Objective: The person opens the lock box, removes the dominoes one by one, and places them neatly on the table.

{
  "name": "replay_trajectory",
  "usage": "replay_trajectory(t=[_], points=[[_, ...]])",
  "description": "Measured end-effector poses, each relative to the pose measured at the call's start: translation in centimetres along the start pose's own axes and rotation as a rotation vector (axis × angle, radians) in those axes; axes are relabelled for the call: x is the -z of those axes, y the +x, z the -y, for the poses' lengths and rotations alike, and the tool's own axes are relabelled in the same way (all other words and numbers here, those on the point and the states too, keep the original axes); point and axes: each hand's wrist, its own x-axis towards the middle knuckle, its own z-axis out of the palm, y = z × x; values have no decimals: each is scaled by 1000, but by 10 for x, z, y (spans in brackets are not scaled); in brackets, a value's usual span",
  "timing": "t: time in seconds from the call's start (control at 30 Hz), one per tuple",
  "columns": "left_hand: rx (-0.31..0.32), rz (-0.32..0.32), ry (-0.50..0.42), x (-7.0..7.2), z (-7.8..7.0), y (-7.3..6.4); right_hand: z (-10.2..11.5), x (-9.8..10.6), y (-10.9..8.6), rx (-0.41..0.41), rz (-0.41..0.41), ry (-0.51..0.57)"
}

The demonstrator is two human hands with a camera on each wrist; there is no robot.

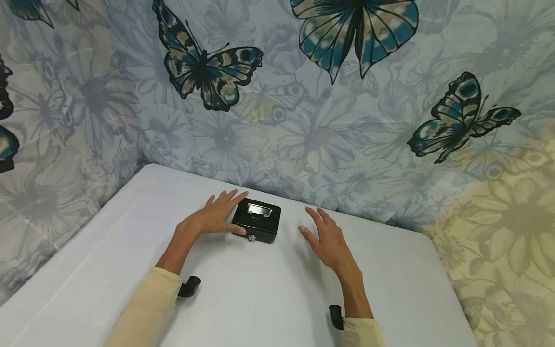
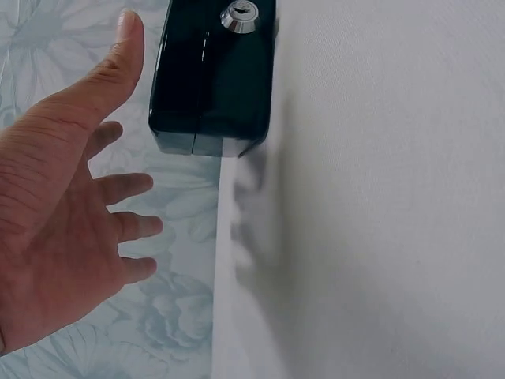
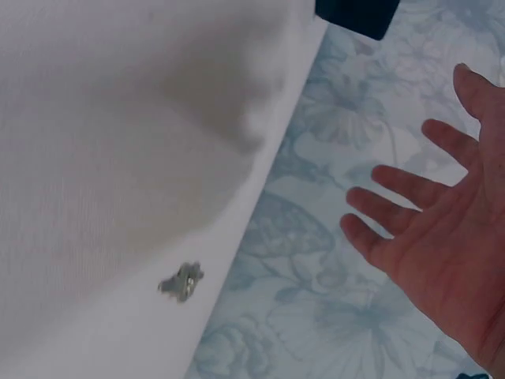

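A small black cash box [image 1: 257, 221] with a silver handle plate on its lid stands near the back of the white table. On its front sits a round key lock [image 2: 240, 16], closely seen in the left wrist view. My left hand [image 1: 217, 215] hovers at the box's left side, fingers spread; its thumb overlaps the front left corner in the head view. My right hand [image 1: 328, 241] is held over the table to the right of the box, apart from it, with fingers spread and nothing in them.
A small silvery piece, shaped like a bunch of keys [image 3: 182, 282], lies near the table's edge in the right wrist view. The white table [image 1: 243, 308] meets a wall cloth [image 1: 269, 140] printed with butterflies and flowers. Black wrist mounts [image 1: 189, 286] show at both sleeves.
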Motion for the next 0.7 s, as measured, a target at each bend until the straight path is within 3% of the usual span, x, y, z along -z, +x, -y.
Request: replay_trajectory(t=[0.3, 0.7], points=[[1, 13, -19, -2, 6, 1, 16, -14, 9, 31, 43, 52], [-26, 15, -5, -4, 14, 3, 24, -29, 18, 84, 47, 41]])
